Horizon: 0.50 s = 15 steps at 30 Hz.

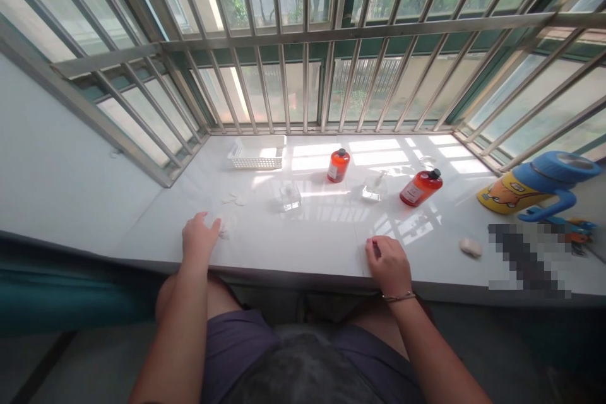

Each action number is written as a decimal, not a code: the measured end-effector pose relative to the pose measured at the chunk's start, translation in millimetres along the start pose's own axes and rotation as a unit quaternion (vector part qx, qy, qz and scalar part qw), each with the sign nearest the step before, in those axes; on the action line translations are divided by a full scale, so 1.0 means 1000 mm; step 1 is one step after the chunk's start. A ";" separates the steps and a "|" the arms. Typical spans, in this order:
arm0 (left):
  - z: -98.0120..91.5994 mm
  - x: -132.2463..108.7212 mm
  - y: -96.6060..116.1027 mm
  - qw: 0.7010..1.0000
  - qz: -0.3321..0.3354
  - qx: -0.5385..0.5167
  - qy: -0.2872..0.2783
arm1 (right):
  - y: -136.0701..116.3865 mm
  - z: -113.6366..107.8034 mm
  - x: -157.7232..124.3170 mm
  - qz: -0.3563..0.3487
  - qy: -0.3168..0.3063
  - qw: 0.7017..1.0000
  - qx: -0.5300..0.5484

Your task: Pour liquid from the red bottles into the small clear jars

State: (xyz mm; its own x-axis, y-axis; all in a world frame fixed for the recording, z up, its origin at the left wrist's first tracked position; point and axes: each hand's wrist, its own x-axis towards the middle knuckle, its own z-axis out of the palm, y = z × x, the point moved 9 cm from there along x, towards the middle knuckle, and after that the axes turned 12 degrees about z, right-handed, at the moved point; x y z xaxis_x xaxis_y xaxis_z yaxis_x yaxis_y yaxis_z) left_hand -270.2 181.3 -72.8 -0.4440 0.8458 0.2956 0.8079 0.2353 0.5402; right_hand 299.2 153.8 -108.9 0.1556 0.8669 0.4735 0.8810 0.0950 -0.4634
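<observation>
My left hand [201, 238] rests on the white ledge [293, 243], its thumb and fingers apart. Small pale or clear pieces [223, 233] lie beside its thumb, too faint to name. Farther back are a few thin whitish pieces [233, 199]. My right hand [391, 262] lies near the front edge, fingers curled in loosely, with no object showing in it. Between and beyond the hands stand a clear glass bottle [290, 196] and a second clear bottle [374, 187]. A red-orange bottle [338, 166] with a black cap is upright; another red bottle [421, 188] looks similar.
A white perforated basket [257, 154] sits at the back left. On the right are a blue and yellow drinking bottle [530, 184], a small beige object [470, 247] and a blurred-out dark object [528, 259]. Metal window bars [303, 85] rise behind the ledge.
</observation>
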 end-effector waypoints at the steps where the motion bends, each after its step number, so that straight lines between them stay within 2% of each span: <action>1: -0.002 0.001 0.006 0.998 0.036 0.040 0.019 | 0.000 0.000 0.000 0.000 0.000 1.000 0.000; 3: 0.004 -0.001 0.023 0.991 0.101 0.078 0.041 | -0.001 0.000 0.000 -0.001 -0.001 1.000 -0.001; 6: 0.032 -0.010 0.055 0.989 0.143 0.013 0.019 | -0.001 -0.001 0.000 -0.002 0.000 1.000 -0.003; 11: 0.087 -0.021 0.142 0.967 0.208 -0.126 -0.075 | -0.001 -0.004 0.004 0.020 0.016 0.999 -0.027; 13: 0.107 -0.018 0.174 0.959 0.209 -0.154 -0.112 | -0.011 -0.007 0.011 0.033 -0.018 0.999 -0.005; 15: 0.125 -0.010 0.198 0.955 0.191 -0.181 -0.134 | -0.033 -0.019 0.021 0.056 -0.075 0.994 0.047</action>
State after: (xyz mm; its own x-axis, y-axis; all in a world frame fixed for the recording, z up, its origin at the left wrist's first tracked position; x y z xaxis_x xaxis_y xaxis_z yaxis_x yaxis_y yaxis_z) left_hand -57.6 279.5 -66.6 0.0105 0.9402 0.3405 0.6823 -0.2557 0.6849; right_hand 281.9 159.4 -69.0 0.1767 0.9371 0.3010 0.8146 0.0323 -0.5791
